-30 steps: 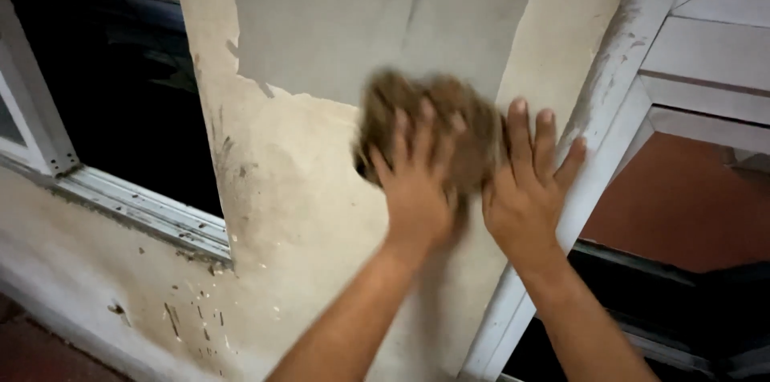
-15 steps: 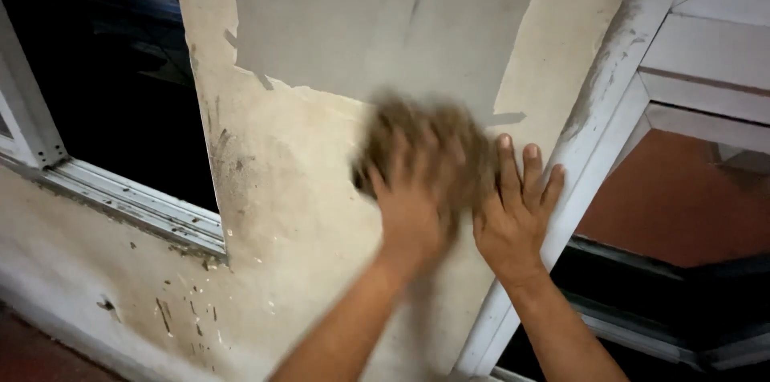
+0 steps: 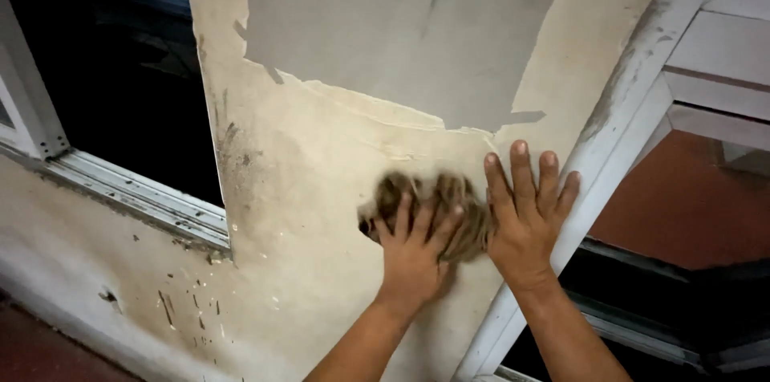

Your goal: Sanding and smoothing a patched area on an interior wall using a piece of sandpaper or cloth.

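Head view
Rag [image 3: 429, 209]: brown wad, blurred, long axis sideways, pressed on cream wall [image 3: 321, 213].
Left hand [image 3: 413, 249]: fingers spread, flat over rag.
Right hand [image 3: 525, 217]: open, flat on wall, touching rag's right end.
Around: bare grey patch [image 3: 401, 37] above; white frame [image 3: 609, 125] just right.
Room: open wall leftward to window [image 3: 104, 85].

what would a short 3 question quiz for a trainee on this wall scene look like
1. True or false: the left hand presses a brown scrubbing pad against the wall.
2. The right hand is: A) gripping the pad, B) flat on the wall beside it, C) on the window sill.
3. What colour is the patch where paint has peeled away?

Key: 1 true; 2 B; 3 grey.
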